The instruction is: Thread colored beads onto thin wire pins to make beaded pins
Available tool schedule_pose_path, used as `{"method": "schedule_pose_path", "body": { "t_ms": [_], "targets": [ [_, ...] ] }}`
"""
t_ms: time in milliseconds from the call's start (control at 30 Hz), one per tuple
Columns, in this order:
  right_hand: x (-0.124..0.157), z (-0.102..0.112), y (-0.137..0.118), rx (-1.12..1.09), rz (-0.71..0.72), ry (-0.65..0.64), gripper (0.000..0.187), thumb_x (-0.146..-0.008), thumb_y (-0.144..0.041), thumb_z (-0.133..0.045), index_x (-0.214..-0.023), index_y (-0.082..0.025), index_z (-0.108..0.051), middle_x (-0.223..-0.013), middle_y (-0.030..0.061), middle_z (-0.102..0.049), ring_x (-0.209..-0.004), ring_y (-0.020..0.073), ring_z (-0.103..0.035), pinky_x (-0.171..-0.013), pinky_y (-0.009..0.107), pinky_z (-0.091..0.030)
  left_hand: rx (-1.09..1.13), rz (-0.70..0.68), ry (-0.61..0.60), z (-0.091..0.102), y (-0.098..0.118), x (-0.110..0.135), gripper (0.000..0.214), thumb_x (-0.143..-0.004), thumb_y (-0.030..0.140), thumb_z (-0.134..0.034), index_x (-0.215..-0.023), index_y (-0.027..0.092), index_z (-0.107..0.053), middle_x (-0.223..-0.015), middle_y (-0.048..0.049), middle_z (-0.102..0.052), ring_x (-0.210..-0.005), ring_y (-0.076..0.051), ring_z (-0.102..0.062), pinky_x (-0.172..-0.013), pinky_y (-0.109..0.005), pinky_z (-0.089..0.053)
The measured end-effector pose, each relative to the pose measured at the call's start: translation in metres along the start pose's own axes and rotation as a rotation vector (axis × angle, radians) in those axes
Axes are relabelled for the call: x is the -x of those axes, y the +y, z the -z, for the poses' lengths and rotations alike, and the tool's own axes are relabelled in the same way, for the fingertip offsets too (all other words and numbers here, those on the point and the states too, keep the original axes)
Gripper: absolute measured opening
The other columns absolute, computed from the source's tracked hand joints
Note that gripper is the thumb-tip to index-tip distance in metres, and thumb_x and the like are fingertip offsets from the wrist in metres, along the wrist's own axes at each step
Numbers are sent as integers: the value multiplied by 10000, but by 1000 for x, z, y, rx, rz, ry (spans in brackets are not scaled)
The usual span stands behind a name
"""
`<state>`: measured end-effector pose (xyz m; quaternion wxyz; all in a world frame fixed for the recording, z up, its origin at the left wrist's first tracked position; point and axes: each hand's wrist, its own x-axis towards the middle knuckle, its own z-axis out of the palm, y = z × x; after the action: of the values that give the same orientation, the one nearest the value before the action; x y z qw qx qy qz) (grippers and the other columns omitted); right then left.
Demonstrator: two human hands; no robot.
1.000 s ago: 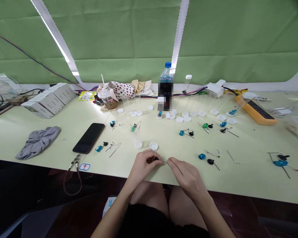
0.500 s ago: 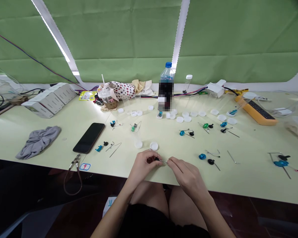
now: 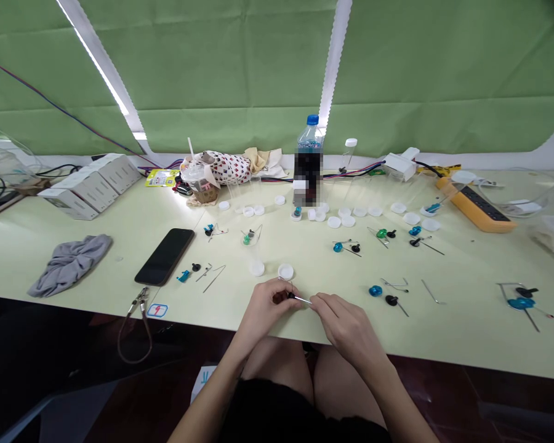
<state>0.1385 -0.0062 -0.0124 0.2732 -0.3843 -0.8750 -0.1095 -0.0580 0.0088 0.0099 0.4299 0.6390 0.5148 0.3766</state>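
Both my hands meet at the near edge of the pale green table (image 3: 443,338). My left hand (image 3: 268,303) is closed in a pinch on a small black knob with a thin metal pin (image 3: 295,298). My right hand (image 3: 346,320) pinches the other end of that pin. A bent wire loop shows just above my left fingers. Just beyond my hands lie a white cap (image 3: 285,271) and a clear tube (image 3: 253,252).
Several small blue, green and black knobs with metal pins and white caps lie scattered across the table. A black phone (image 3: 165,256) and grey cloth (image 3: 71,261) lie at the left, a bottle (image 3: 309,161) at the back, an orange power strip (image 3: 475,206) at the right.
My hands have barely shifted; the pinch on the pin stays the same.
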Motion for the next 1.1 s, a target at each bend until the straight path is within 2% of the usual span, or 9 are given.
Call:
{"method": "schedule_pose_path", "body": {
  "t_ms": [233,433,567,700,767,867,1000,1100],
  "targets": [
    [-3,1,-1,-5,-23,-16,193,-974,-101,-420,-899,-172,-583,-726,32,-617,-656,159,-561,-584,287,-343,-3,-4,-1,-1,-1,0,33,-751,198,-729,-779,181,-733,-758,-26,-706,-700,-170,-604,-647,-265,-447],
    [-6,0,-1,-33,-81,-25,205,-1009,-171,-378,-1031,-156,-582,-645,10,-618,-556,144,-574,-520,272,-308,-24,-25,10,-2,0,1,43,-766,198,-723,-805,187,-738,-767,-20,-700,-697,-165,-597,-643,-263,-439],
    [-8,2,0,-197,-211,-179,256,-1036,-262,-326,-1180,-158,-510,-629,-7,-650,-534,156,-622,-507,244,-347,-52,-65,9,-2,0,1,50,-782,203,-713,-819,194,-745,-784,-20,-699,-712,-164,-603,-661,-263,-441],
    [-10,5,1,-326,-289,-317,276,-1041,-286,-300,-1239,-167,-451,-628,-16,-652,-567,180,-646,-553,253,-425,-58,-76,8,-2,3,2,59,-805,186,-681,-804,186,-740,-788,-25,-701,-717,-165,-607,-663,-264,-441],
    [-9,5,1,-342,-276,-305,290,-1040,-325,-311,-1237,-166,-452,-668,-1,-662,-588,182,-643,-571,266,-452,-51,-67,17,-2,4,2,66,-806,180,-675,-787,180,-738,-767,-25,-693,-705,-164,-604,-653,-264,-435],
    [-6,4,2,-276,-188,-211,323,-1020,-369,-387,-1242,-148,-468,-790,50,-678,-677,194,-644,-609,294,-483,-26,-35,43,-2,6,3,59,-792,181,-684,-766,174,-737,-737,-25,-678,-684,-165,-599,-639,-267,-432],
    [-1,2,1,-78,-41,-93,260,-989,-174,-453,-1230,-107,-523,-913,112,-675,-809,227,-639,-702,350,-497,14,-10,74,-1,6,3,58,-781,188,-689,-744,167,-728,-732,-36,-681,-698,-178,-612,-651,-277,-446],
    [0,3,0,-9,23,-62,315,-931,-34,-472,-1235,-75,-544,-958,133,-674,-858,244,-636,-751,376,-499,29,0,76,-1,6,3,61,-784,188,-680,-746,168,-724,-750,-43,-693,-713,-183,-620,-669,-284,-456]
  ]
}}
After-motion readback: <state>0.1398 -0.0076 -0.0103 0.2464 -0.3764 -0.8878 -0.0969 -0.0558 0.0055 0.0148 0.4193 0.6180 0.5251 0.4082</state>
